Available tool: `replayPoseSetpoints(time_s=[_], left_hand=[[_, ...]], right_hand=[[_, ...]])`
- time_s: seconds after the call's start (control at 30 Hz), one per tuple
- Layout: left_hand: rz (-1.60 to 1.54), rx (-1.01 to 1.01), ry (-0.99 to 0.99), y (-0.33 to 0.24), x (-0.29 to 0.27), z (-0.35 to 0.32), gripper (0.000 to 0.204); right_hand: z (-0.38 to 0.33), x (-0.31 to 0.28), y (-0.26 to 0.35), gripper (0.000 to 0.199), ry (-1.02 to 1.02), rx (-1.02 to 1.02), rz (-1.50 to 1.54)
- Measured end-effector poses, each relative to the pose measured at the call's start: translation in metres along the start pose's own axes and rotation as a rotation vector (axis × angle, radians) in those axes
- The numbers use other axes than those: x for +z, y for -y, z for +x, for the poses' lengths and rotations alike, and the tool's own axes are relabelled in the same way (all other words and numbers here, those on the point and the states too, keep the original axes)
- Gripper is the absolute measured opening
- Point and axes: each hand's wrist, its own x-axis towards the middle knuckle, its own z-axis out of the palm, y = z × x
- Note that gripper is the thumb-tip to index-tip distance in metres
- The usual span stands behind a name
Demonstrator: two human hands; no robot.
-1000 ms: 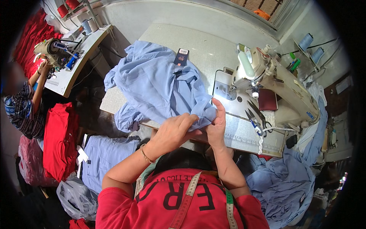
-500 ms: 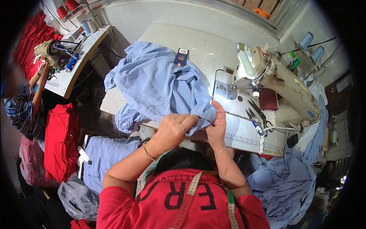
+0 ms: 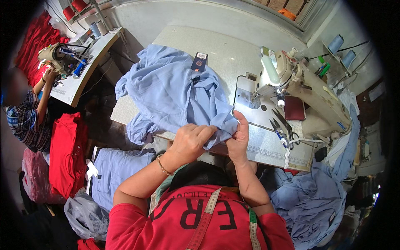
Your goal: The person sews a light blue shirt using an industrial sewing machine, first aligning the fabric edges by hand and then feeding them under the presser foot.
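A light blue garment (image 3: 162,87) lies crumpled over the left part of the sewing table (image 3: 196,37), its near edge pulled up at the table's front. My left hand (image 3: 192,141) is closed on that edge, fingers curled into the cloth. Just to its right, my right hand (image 3: 238,139) pinches the same garment between thumb and fingers. The cloth hides some fingertips. A sewing machine (image 3: 308,87) stands right of my hands, its needle area apart from the garment. On the cloth's far side rests a small dark card (image 3: 199,61).
Scissors (image 3: 287,129) and a dark red flat case (image 3: 294,108) lie by the machine. More blue cloth (image 3: 308,200) is heaped at lower right. At left are folded red cloth (image 3: 68,154), a blue stack (image 3: 118,171), and a person (image 3: 29,108) at another machine.
Almost nothing differs. The whole view has shifted very slightly, and both hands keep their hold on the garment's edge.
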Motion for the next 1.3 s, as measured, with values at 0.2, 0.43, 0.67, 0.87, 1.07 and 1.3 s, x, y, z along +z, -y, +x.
replayPoseSetpoints(time_s=[0.2,0.43,0.67,0.87,1.07,1.3], left_hand=[[-0.003,0.005,0.024,-0.001,-0.003,0.002,0.042],[-0.094,-0.072,0.138,-0.005,-0.012,0.006,0.048],[-0.465,-0.383,0.424,0.001,-0.050,0.022,0.026],[-0.565,-0.433,0.535,0.027,-0.047,0.040,0.025],[-0.841,-0.575,0.657,0.052,-0.029,0.053,0.014],[-1.085,-0.316,0.739,0.069,-0.019,0.066,0.010]], right_hand=[[0.000,-0.002,0.002,0.071,0.046,0.012,0.024],[-0.001,-0.009,0.003,0.073,0.070,0.080,0.041],[-0.008,-0.005,0.009,0.071,0.026,-0.015,-0.205],[-0.020,-0.007,-0.001,0.060,0.078,-0.183,-0.562],[-0.023,-0.006,0.003,0.064,0.113,-0.149,-0.431],[-0.022,-0.005,0.013,0.072,0.036,0.051,-0.133]])
